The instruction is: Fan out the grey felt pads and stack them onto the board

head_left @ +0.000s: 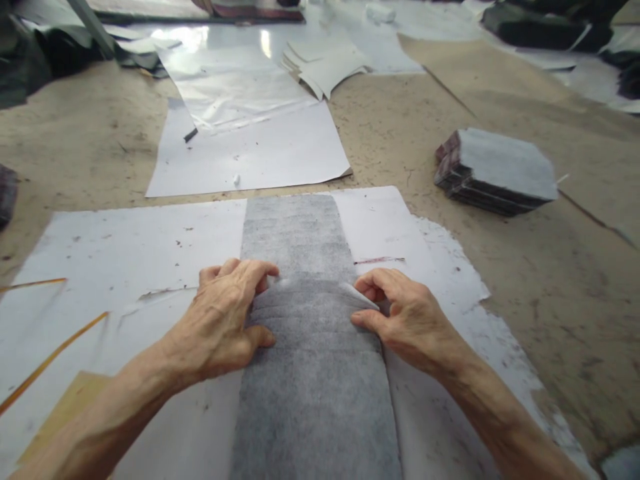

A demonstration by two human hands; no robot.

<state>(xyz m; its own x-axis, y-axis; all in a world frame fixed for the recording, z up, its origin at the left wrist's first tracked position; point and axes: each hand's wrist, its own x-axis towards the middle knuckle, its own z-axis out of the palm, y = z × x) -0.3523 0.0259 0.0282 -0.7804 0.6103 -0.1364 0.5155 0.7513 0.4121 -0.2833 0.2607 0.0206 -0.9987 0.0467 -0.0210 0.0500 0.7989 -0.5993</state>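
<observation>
A long strip of overlapping grey fabric pieces [315, 407], felt-like and slightly wrinkled, runs away from me on white paper. My left hand [227, 313] is at its left edge, thumb resting on top and curled fingers by a slightly raised edge. At the opposite edge, my right hand [400, 310] has thumb and fingers around a lifted, pale-edged corner of the same layer. Between the hands the layers show several crosswise edges. The left fingertips are partly hidden behind the hand.
A stack of grey-topped cut pieces [505, 167] sits at the right on the brown table [390, 147]. White sheets [250, 153] lie beyond the strip. At the left are narrow orange strips [60, 357] and a yellowish piece [65, 413]. Dark bundles [547, 27] lie at the back.
</observation>
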